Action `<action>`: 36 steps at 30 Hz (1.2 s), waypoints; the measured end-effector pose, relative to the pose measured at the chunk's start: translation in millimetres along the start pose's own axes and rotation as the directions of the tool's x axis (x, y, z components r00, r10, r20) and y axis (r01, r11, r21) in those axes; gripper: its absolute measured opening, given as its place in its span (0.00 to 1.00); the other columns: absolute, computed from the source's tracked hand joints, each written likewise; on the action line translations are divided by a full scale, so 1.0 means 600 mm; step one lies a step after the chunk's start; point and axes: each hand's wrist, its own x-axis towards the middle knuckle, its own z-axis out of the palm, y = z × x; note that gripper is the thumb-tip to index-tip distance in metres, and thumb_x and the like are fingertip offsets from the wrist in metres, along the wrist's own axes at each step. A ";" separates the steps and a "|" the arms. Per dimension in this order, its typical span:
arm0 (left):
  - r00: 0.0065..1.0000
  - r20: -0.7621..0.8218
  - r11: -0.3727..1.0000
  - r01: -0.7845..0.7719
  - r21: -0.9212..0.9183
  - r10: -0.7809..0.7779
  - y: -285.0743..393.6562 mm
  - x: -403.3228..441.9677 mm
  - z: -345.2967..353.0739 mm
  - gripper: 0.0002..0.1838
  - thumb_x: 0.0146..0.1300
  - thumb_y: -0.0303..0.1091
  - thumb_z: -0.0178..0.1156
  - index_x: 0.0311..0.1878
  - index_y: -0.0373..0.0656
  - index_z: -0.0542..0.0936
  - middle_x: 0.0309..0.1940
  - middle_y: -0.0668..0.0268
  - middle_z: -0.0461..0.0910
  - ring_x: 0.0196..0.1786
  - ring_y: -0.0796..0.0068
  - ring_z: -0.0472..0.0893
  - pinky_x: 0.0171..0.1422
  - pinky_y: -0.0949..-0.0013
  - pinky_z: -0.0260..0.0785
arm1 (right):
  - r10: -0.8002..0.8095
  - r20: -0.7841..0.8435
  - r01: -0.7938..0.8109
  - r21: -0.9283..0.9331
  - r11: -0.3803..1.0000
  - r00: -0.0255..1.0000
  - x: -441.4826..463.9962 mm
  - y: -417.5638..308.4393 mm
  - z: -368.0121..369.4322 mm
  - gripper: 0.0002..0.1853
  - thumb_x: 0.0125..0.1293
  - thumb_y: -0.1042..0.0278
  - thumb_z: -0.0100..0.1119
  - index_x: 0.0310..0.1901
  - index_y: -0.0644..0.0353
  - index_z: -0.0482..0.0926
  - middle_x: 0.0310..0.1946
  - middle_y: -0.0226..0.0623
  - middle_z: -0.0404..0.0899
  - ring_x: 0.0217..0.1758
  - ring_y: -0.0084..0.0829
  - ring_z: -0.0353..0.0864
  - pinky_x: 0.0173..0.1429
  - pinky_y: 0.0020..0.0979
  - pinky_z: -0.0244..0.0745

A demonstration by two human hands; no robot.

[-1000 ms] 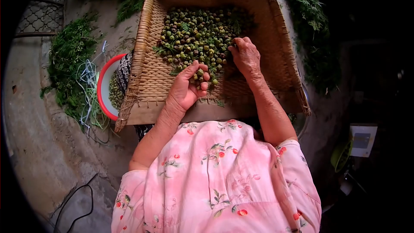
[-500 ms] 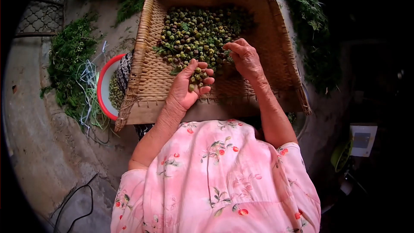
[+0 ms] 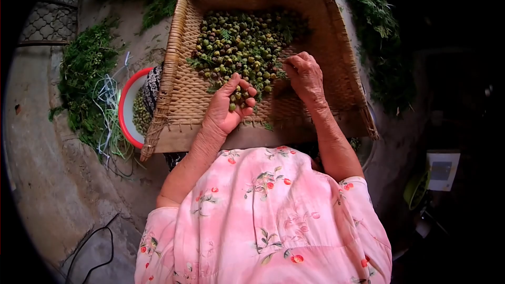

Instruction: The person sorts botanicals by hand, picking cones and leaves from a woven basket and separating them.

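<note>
A woven winnowing basket (image 3: 176, 73) lies across my lap, its low front edge towards me. Heaped inside are many small round green cones (image 3: 231, 47), mixed with bits of leafy sprig. My left hand (image 3: 227, 108), palm up over the front of the basket, has its fingers curled round several of these green cones (image 3: 239, 97). To its right my right hand (image 3: 306, 79) hovers over the basket with thumb and forefinger pinched together. A green sprig (image 3: 282, 72) shows just by those fingertips; whether they grip it I cannot make out.
On the left stands a red-rimmed basin (image 3: 124, 115) holding more cones, beside tangled plastic strings (image 3: 108, 100). Piles of leafy branches lie left (image 3: 87, 79) and right (image 3: 371, 8). A dark cable (image 3: 111, 247) curls on the floor. A white box (image 3: 443, 171) is at right.
My right hand has drawn back from the heap, a little right and towards me. The left hand's fingers have curled in slightly more round the cones. A small green bit now lies near the front edge.
</note>
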 end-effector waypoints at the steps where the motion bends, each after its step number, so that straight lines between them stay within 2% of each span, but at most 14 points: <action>1: 1.000 -0.003 1.000 -0.005 -0.006 0.005 0.000 0.000 -0.001 0.16 0.65 0.50 0.55 0.33 0.47 0.76 0.29 0.63 0.79 0.25 0.73 0.78 0.22 0.75 0.72 | 0.006 0.046 -0.006 -0.007 1.000 0.999 0.001 -0.008 0.009 0.06 0.52 0.69 0.65 0.32 0.57 0.80 0.32 0.36 0.73 0.41 0.40 0.73 0.44 0.38 0.71; 7: 0.999 -0.030 1.000 -0.014 0.028 0.015 -0.002 -0.003 0.001 0.16 0.65 0.50 0.55 0.34 0.47 0.76 0.30 0.63 0.79 0.26 0.73 0.78 0.23 0.74 0.73 | 0.025 0.108 -0.015 -0.098 0.995 0.994 -0.001 -0.019 0.021 0.09 0.51 0.68 0.67 0.31 0.60 0.78 0.33 0.37 0.74 0.41 0.39 0.74 0.43 0.38 0.71; 9: 1.000 -0.018 0.999 -0.022 0.033 0.022 -0.002 -0.002 0.001 0.16 0.65 0.50 0.55 0.34 0.47 0.76 0.30 0.63 0.79 0.26 0.73 0.78 0.23 0.74 0.73 | 0.183 0.133 -0.196 0.090 0.976 0.974 -0.002 -0.012 0.020 0.10 0.52 0.70 0.66 0.35 0.60 0.77 0.35 0.38 0.75 0.42 0.40 0.75 0.43 0.39 0.72; 11: 1.000 -0.007 0.999 -0.026 0.038 0.026 -0.003 -0.001 0.001 0.16 0.65 0.50 0.56 0.34 0.46 0.76 0.30 0.63 0.79 0.26 0.74 0.78 0.23 0.74 0.73 | 0.168 0.143 -0.191 0.168 0.967 0.975 0.001 -0.004 0.019 0.11 0.52 0.73 0.63 0.38 0.58 0.76 0.37 0.39 0.75 0.42 0.41 0.76 0.44 0.39 0.72; 14: 1.000 -0.009 0.999 -0.021 0.031 0.021 -0.002 -0.001 0.002 0.16 0.65 0.49 0.56 0.35 0.46 0.76 0.30 0.64 0.79 0.26 0.74 0.79 0.23 0.74 0.73 | 0.022 0.066 -0.035 0.207 0.978 0.998 0.006 -0.011 0.022 0.11 0.53 0.75 0.60 0.39 0.56 0.76 0.36 0.39 0.75 0.42 0.41 0.76 0.44 0.39 0.72; 16: 1.000 -0.016 0.999 -0.020 0.046 0.020 -0.001 -0.002 0.002 0.15 0.65 0.49 0.56 0.36 0.46 0.76 0.30 0.64 0.79 0.26 0.74 0.79 0.23 0.73 0.74 | -0.069 0.122 0.070 -0.007 0.998 0.990 0.011 -0.025 0.025 0.13 0.54 0.76 0.59 0.43 0.58 0.77 0.36 0.39 0.75 0.37 0.41 0.77 0.41 0.36 0.73; 20: 1.000 -0.016 0.999 -0.020 0.038 0.020 -0.002 -0.003 0.000 0.15 0.65 0.49 0.56 0.36 0.46 0.76 0.30 0.64 0.79 0.26 0.74 0.79 0.24 0.73 0.74 | -0.121 0.120 0.129 -0.061 0.990 0.985 0.011 -0.024 0.034 0.13 0.54 0.77 0.58 0.43 0.58 0.76 0.34 0.39 0.74 0.38 0.44 0.76 0.41 0.38 0.72; 22: 1.000 -0.002 1.000 -0.018 0.026 0.018 -0.004 0.000 -0.003 0.16 0.65 0.49 0.55 0.39 0.45 0.77 0.31 0.64 0.79 0.28 0.72 0.80 0.26 0.71 0.77 | -0.038 0.012 0.037 0.103 0.994 0.999 0.006 -0.030 0.029 0.09 0.54 0.76 0.57 0.39 0.58 0.77 0.34 0.40 0.74 0.40 0.42 0.76 0.43 0.39 0.73; 27: 0.999 -0.033 0.999 -0.035 0.026 0.036 -0.005 -0.002 0.016 0.19 0.66 0.51 0.53 0.44 0.44 0.77 0.35 0.62 0.81 0.31 0.69 0.82 0.30 0.67 0.79 | -0.033 0.139 -0.038 0.479 0.877 0.990 -0.004 -0.088 -0.025 0.09 0.55 0.76 0.62 0.39 0.62 0.77 0.33 0.38 0.77 0.33 0.33 0.80 0.38 0.30 0.74; 29: 1.000 0.000 1.000 -0.022 -0.006 0.022 0.000 -0.006 0.019 0.20 0.66 0.51 0.53 0.46 0.42 0.75 0.34 0.60 0.80 0.31 0.68 0.82 0.29 0.68 0.78 | 0.060 0.402 -0.365 0.747 0.556 0.914 -0.006 -0.079 -0.020 0.10 0.56 0.74 0.64 0.40 0.62 0.78 0.32 0.36 0.77 0.32 0.26 0.78 0.37 0.27 0.73; 30: 1.000 -0.004 1.000 -0.027 -0.007 0.027 0.000 -0.005 0.013 0.20 0.66 0.51 0.53 0.46 0.42 0.75 0.34 0.60 0.80 0.31 0.68 0.82 0.29 0.68 0.78 | 0.038 0.250 -0.197 0.654 0.730 0.968 0.001 -0.067 -0.012 0.11 0.56 0.73 0.66 0.41 0.61 0.79 0.31 0.34 0.76 0.31 0.23 0.75 0.36 0.24 0.71; 32: 1.000 0.020 1.000 0.013 0.005 -0.014 0.001 0.001 -0.004 0.19 0.66 0.51 0.53 0.44 0.43 0.76 0.33 0.61 0.81 0.28 0.70 0.81 0.25 0.70 0.75 | 0.079 0.082 -0.103 0.361 0.927 0.994 0.014 -0.035 0.008 0.07 0.57 0.72 0.64 0.37 0.61 0.78 0.31 0.36 0.77 0.33 0.32 0.78 0.36 0.31 0.72; 34: 1.000 0.015 1.000 0.003 0.001 -0.003 0.000 -0.001 -0.003 0.18 0.66 0.50 0.53 0.43 0.43 0.77 0.32 0.62 0.81 0.27 0.71 0.81 0.23 0.71 0.74 | 0.136 0.035 -0.139 0.101 0.985 0.990 0.022 -0.015 0.027 0.08 0.57 0.65 0.63 0.32 0.59 0.77 0.32 0.38 0.77 0.37 0.43 0.78 0.38 0.41 0.72; 36: 0.999 0.031 1.000 -0.011 -0.027 0.012 -0.001 0.000 -0.001 0.17 0.66 0.49 0.53 0.42 0.44 0.77 0.31 0.63 0.81 0.26 0.72 0.81 0.22 0.72 0.73 | 0.137 0.047 -0.135 -0.049 0.990 0.989 0.028 -0.023 0.036 0.09 0.56 0.63 0.64 0.32 0.58 0.77 0.32 0.37 0.77 0.38 0.42 0.78 0.38 0.41 0.72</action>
